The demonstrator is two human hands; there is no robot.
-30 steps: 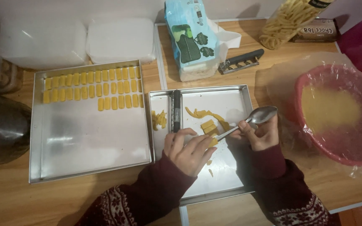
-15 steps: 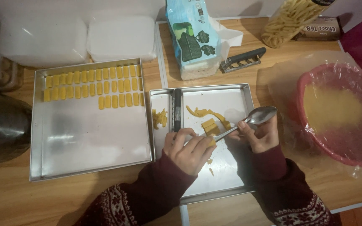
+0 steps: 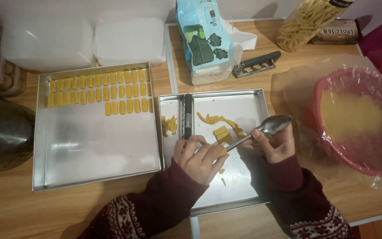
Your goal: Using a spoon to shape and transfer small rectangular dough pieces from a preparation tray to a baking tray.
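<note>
The right hand (image 3: 276,148) holds a metal spoon (image 3: 261,130) by the middle of its stem, fingers curled around it and thumb pressing on top. The bowl of the spoon points up and to the right, above the hand. Its handle end slants down-left toward the left hand (image 3: 200,157).

The left hand rests on the small metal tray (image 3: 248,104), fingers bent and closed loosely over a piece of yellow dough (image 3: 223,152). Only a sliver of that piece shows at the fingertips, right where the spoon's handle end meets them. How firmly the fingers grip it cannot be told.

Just above the left fingers lie two small dough blocks (image 3: 221,134), touching each other. A thin curled dough strip (image 3: 215,119) runs beside them, and a few dough scraps (image 3: 169,125) lie at the tray's left edge. A black-handled tool (image 3: 187,116) lies upright between the scraps and the blocks.

To the left, the large metal tray (image 3: 89,155) carries rows of shaped yellow pieces (image 3: 98,90) along its top. On the right, a red bowl (image 3: 354,124) covered with plastic film holds yellow dough.
</note>
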